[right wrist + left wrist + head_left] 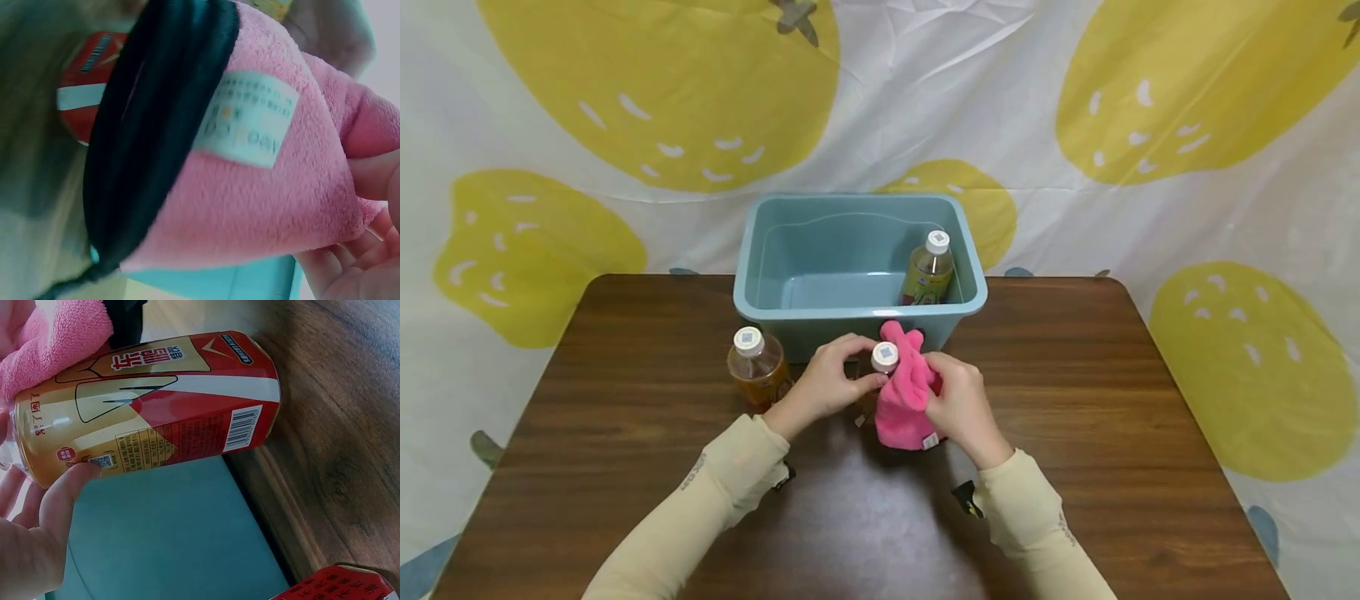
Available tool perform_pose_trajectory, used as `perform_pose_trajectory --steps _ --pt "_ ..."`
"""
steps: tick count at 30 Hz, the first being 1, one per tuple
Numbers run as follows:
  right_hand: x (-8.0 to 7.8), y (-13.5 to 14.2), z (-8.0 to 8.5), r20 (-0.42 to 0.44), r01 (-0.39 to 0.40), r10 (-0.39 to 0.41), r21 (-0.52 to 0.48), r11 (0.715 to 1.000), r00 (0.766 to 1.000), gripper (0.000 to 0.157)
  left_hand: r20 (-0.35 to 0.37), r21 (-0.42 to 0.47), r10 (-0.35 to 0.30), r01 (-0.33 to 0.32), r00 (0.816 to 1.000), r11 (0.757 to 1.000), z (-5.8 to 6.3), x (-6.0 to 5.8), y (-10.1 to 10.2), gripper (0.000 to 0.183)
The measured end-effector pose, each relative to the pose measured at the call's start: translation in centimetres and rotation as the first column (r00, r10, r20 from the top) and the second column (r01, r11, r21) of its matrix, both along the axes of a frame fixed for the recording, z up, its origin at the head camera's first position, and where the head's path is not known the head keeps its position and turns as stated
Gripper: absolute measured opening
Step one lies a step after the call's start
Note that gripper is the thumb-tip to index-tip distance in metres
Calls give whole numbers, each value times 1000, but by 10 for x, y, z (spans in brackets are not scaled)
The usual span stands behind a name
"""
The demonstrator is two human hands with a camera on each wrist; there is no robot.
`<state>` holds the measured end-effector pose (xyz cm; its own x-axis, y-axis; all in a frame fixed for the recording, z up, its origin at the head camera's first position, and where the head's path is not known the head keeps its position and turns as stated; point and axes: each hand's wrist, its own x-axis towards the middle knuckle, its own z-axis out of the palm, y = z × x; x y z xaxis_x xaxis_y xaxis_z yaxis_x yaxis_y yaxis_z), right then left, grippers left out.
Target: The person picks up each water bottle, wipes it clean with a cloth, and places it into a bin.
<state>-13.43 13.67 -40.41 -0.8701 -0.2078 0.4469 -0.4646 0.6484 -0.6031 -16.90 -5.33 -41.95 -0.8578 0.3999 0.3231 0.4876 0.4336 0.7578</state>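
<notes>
My left hand (832, 377) grips a drink bottle (181, 406) by its neck and shoulder, in front of the bin. The bottle has a white cap (885, 357) and a gold and red label, and looks upright in the head view. A pink fluffy cloth (901, 417) with a white tag (247, 119) and a black band (156, 137) lies against the bottle's right side. Thumb and fingers of my right hand (958, 402) pinch that cloth near its upper part. Cloth and fingers hide much of the bottle from above.
Behind my hands stands a blue-green plastic bin (805, 314), with another white-capped bottle (928, 279) inside at its right end. A further bottle (762, 383) of amber drink stands left of my left hand. Everything rests on a dark wooden table (1075, 400) before a lemon-print curtain (685, 100).
</notes>
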Motion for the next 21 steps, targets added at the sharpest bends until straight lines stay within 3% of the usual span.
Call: perform_pose_trajectory --steps 5,13,16,21 --pt "2 4 -17 -6 16 -16 9 1000 1000 18 3 10 7 -8 1000 1000 1 0 1 34" --pt "3 4 -87 107 53 -63 88 995 992 20 -12 10 21 -21 1000 1000 -1 2 0 35" --pt "3 2 -96 129 66 -75 74 995 989 20 -27 11 18 -18 999 1000 -3 1 0 35" --pt "1 2 -99 119 71 -78 55 996 990 18 -33 18 12 -11 999 1000 -4 0 0 34"
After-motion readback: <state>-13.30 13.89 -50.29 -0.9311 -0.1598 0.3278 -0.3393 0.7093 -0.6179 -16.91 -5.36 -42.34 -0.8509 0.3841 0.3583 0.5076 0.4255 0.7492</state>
